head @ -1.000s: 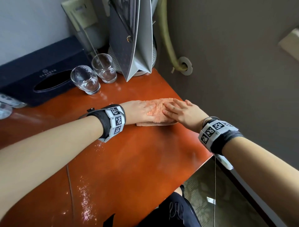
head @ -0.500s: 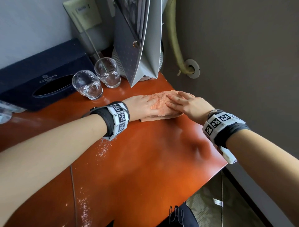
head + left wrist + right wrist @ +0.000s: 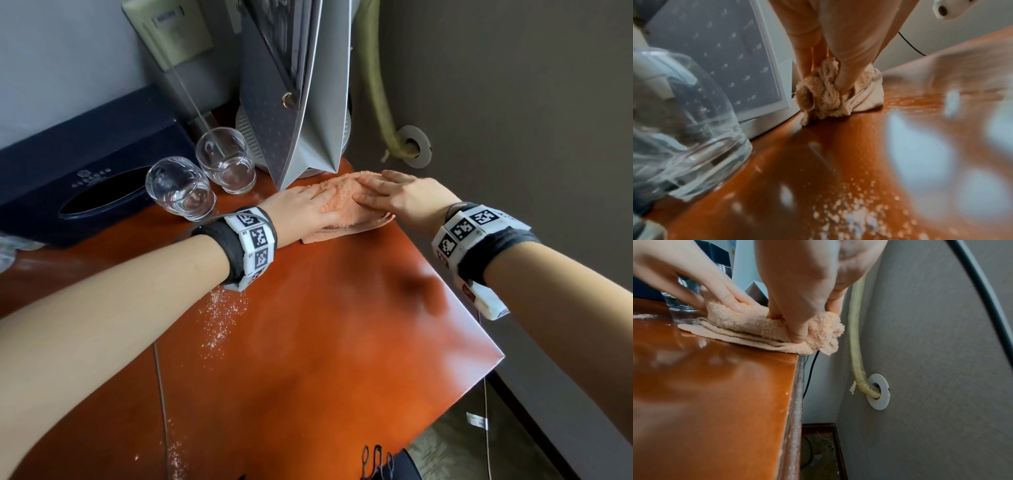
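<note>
Since the earlier frames, both hands had pushed the cloth (image 3: 342,205) across the table (image 3: 342,342) toward the desk calendar (image 3: 274,130). The folded cloth now lay at the calendar's foot, just beside its base, with one end reaching the table edge on the side away from the calendar.

The left hand (image 3: 301,209) pressed down on the cloth with its fingers nearly straight and grasped nothing. The right hand (image 3: 407,195) clasped the cloth's outer end, with bent fingertips on top and the thumb dug into the side.

The tabletop was glossy reddish-brown, with white powder (image 3: 222,311) scattered on it well short of the calendar. One glass (image 3: 226,159) stood just beside the calendar, a second glass (image 3: 180,188) next to it, and a dark tissue box (image 3: 85,164) beyond them. Past the calendar, a yellowed pipe (image 3: 376,85) entered a white collar (image 3: 416,145) in the grey wall (image 3: 513,102).
</note>
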Motion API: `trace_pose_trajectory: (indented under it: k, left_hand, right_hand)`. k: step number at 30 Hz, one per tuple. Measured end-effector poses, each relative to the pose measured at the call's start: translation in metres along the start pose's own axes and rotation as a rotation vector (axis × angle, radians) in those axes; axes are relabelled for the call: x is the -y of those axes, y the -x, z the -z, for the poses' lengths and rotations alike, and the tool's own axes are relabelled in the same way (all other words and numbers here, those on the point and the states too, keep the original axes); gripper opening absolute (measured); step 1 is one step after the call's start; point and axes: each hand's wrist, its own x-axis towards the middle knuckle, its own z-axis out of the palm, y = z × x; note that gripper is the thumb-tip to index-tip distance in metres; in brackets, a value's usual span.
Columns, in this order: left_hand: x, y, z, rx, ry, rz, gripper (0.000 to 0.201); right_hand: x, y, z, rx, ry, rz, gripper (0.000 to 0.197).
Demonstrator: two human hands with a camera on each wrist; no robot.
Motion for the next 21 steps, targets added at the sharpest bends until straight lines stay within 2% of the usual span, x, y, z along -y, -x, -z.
trace_pose_trajectory:
  k: [3,5,8,12,14,15,16,17,18,21]
  left_hand:
    - [0.003,-0.006,-0.009,-0.132,-0.046,0.032,0.050]
    - [0.000,-0.007,0.006,-0.127,-0.008,0.085,0.046]
    - [0.001,-0.011,0.006,0.011,0.121,0.239,0.052]
    - [0.000,-0.012,0.010,0.018,0.165,0.288,0.059]
    - [0.000,-0.009,0.007,0.002,0.160,0.255,0.060]
    - [0.000,-0.008,0.005,-0.058,0.151,0.200,0.059]
    - [0.002,-0.006,0.006,-0.078,0.147,0.131,0.056]
    - [0.003,-0.004,0.007,-0.036,0.124,0.093,0.051]
    - [0.004,-0.003,0.003,-0.076,0.107,0.060,0.048]
    - [0.003,-0.002,0.011,0.028,0.118,0.089,0.053]
  right_hand:
    - [-0.004,-0.004,0.003,0.014,-0.004,-0.009,0.061]
    - [-0.008,-0.011,0.004,-0.010,-0.013,-0.006,0.061]
    - [-0.016,-0.023,0.001,-0.040,-0.071,0.009,0.063]
    - [-0.019,-0.031,0.006,-0.038,-0.125,0.060,0.054]
    - [-0.014,-0.032,0.010,-0.027,-0.099,0.052,0.043]
    - [-0.011,-0.031,0.010,-0.016,-0.078,0.039,0.045]
    - [-0.008,-0.030,0.009,-0.002,-0.090,0.014,0.055]
    - [-0.005,-0.028,0.005,0.003,-0.135,-0.030,0.059]
    - [-0.003,-0.027,0.003,-0.011,-0.173,-0.071,0.055]
    - [0.000,-0.026,0.000,0.034,-0.292,-0.171,0.044]
